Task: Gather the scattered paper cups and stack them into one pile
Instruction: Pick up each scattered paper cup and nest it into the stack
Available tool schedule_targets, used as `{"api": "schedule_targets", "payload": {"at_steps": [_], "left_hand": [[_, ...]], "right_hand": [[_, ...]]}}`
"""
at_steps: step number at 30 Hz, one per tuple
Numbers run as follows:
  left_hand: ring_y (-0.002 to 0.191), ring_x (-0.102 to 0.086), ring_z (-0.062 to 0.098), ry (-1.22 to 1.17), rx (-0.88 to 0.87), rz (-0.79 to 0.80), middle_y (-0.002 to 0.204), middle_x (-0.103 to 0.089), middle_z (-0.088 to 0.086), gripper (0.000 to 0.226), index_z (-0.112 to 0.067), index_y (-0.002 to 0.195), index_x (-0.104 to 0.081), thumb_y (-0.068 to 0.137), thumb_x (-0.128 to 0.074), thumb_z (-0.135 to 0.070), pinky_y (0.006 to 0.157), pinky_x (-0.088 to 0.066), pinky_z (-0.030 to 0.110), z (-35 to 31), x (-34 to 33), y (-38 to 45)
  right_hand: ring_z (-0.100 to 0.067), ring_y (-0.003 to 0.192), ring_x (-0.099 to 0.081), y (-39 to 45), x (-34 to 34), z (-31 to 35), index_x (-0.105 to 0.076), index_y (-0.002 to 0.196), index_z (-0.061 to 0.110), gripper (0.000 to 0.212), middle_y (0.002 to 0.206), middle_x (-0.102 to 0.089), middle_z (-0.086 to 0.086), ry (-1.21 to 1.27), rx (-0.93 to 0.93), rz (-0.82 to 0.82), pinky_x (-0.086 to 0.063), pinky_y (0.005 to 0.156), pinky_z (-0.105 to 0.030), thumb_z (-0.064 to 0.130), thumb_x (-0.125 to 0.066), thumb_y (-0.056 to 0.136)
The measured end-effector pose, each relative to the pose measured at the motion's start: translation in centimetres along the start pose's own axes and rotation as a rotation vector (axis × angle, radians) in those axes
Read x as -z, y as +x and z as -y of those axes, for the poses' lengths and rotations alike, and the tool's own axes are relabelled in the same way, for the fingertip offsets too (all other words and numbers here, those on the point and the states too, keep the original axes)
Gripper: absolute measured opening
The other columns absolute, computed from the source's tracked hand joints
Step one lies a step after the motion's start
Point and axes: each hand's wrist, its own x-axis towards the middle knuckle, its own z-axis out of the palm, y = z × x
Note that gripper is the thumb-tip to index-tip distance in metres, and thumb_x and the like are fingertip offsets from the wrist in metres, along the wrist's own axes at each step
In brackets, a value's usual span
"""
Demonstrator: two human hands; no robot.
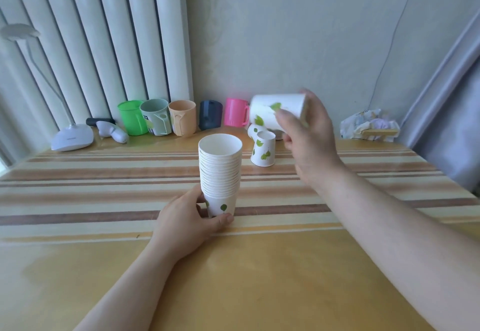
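A tall pile of white paper cups with green leaf prints (220,172) stands upright in the middle of the striped table (104,190). My left hand (191,222) grips the pile's bottom cup. My right hand (307,133) holds one paper cup (275,111) lying on its side in the air, to the right of the pile and above its rim. Under that cup, an upside-down paper cup (264,148) stands on the table, and another cup (253,130) shows partly behind it.
Along the back wall stand plastic mugs: green (131,120), grey-green (155,116), peach (182,117), dark blue (210,114), pink (235,115). A white desk lamp base (72,137) and a white handheld device (111,131) sit at back left. A crumpled packet (370,124) lies back right.
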Motion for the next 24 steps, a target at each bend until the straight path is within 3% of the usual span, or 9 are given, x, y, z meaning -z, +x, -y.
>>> {"api": "schedule_targets", "payload": {"at_steps": [3, 7, 10, 13, 16, 18, 19, 21, 24], "left_hand": [[0.100, -0.065, -0.002, -0.007, -0.004, 0.004, 0.105, -0.072, -0.029, 0.050, -0.042, 0.116, -0.065, 0.077, -0.086, -0.066, 0.084, -0.055, 0.038, 0.2, 0.0, -0.1], [0.104, -0.067, 0.006, -0.012, -0.014, 0.000, 0.106, -0.071, -0.031, 0.053, -0.044, 0.116, -0.065, 0.075, -0.085, -0.069, 0.089, -0.056, 0.041, 0.3, -0.1, 0.1], [0.105, -0.067, 0.011, -0.014, -0.025, 0.001, 0.107, -0.071, -0.030, 0.055, -0.044, 0.117, -0.064, 0.073, -0.083, -0.072, 0.092, -0.056, 0.043, 0.4, -0.2, 0.2], [0.106, -0.067, 0.012, -0.018, -0.033, -0.011, 0.107, -0.072, -0.030, 0.055, -0.044, 0.117, -0.064, 0.073, -0.081, -0.073, 0.092, -0.056, 0.043, 0.6, -0.3, 0.3], [0.105, -0.066, 0.011, -0.026, -0.040, -0.015, 0.106, -0.071, -0.030, 0.053, -0.045, 0.116, -0.064, 0.074, -0.081, -0.072, 0.093, -0.055, 0.043, 0.8, -0.4, 0.4], [0.105, -0.066, 0.010, -0.031, -0.041, -0.020, 0.106, -0.070, -0.031, 0.054, -0.045, 0.116, -0.064, 0.073, -0.080, -0.074, 0.093, -0.055, 0.043, 0.9, -0.5, 0.5], [0.105, -0.065, 0.010, -0.032, -0.044, -0.023, 0.106, -0.070, -0.031, 0.054, -0.045, 0.115, -0.064, 0.072, -0.080, -0.074, 0.093, -0.054, 0.043, 0.9, -0.5, 0.5], [0.105, -0.064, 0.009, -0.029, -0.044, -0.025, 0.105, -0.068, -0.033, 0.054, -0.045, 0.115, -0.064, 0.072, -0.081, -0.073, 0.094, -0.053, 0.042, 0.8, -0.6, 0.6], [0.105, -0.064, 0.008, -0.023, -0.037, -0.028, 0.103, -0.067, -0.034, 0.054, -0.045, 0.116, -0.064, 0.073, -0.082, -0.071, 0.094, -0.053, 0.041, 0.9, -0.7, 0.7]], "right_hand": [[-0.007, 0.071, -0.068, -1.7, -3.3, 3.8, -0.052, 0.134, 0.013, 0.067, 0.115, -0.068, -0.014, 0.056, -0.008, 0.247, -0.051, 0.059, -0.015, 0.018, -0.084, 0.075], [-0.026, 0.120, -0.070, -2.7, -4.5, 3.6, -0.061, 0.137, 0.026, 0.078, 0.136, -0.067, -0.009, -0.212, -0.010, 0.385, -0.059, 0.086, -0.029, 0.032, -0.088, 0.064], [-0.010, 0.118, -0.066, -2.8, -4.3, 3.2, -0.059, 0.150, 0.028, 0.090, 0.137, -0.064, 0.004, -0.382, 0.036, 0.476, -0.055, 0.098, -0.030, 0.041, -0.087, 0.066], [0.006, 0.099, -0.058, -2.9, -4.0, 2.4, -0.053, 0.150, 0.041, 0.087, 0.128, -0.060, 0.014, -0.404, 0.045, 0.554, -0.047, 0.087, -0.014, 0.057, -0.083, 0.070], [-0.006, 0.103, -0.063, -1.8, -3.2, 0.7, -0.066, 0.128, 0.049, 0.052, 0.119, -0.066, 0.010, -0.228, -0.054, 0.375, -0.051, 0.087, -0.024, 0.060, -0.071, 0.077], [-0.008, 0.096, -0.065, 0.2, -2.3, -1.4, -0.072, 0.112, 0.049, 0.027, 0.109, -0.066, 0.013, -0.269, -0.087, 0.155, -0.050, 0.087, -0.031, 0.044, -0.073, 0.085], [-0.008, 0.096, -0.064, 1.3, -1.7, -2.7, -0.071, 0.115, 0.046, 0.029, 0.109, -0.064, 0.013, -0.380, -0.088, 0.076, -0.051, 0.086, -0.033, 0.034, -0.073, 0.089], [-0.022, 0.117, -0.061, 3.8, -0.3, -5.6, -0.063, 0.135, 0.041, 0.048, 0.128, -0.055, 0.003, -0.727, -0.073, 0.044, -0.051, 0.098, -0.036, 0.028, -0.071, 0.090], [-0.041, 0.144, -0.032, 5.5, -0.1, -8.8, -0.036, 0.159, 0.043, 0.078, 0.160, -0.027, -0.003, -1.140, -0.137, 0.261, -0.031, 0.118, -0.041, 0.028, -0.065, 0.087]]}}
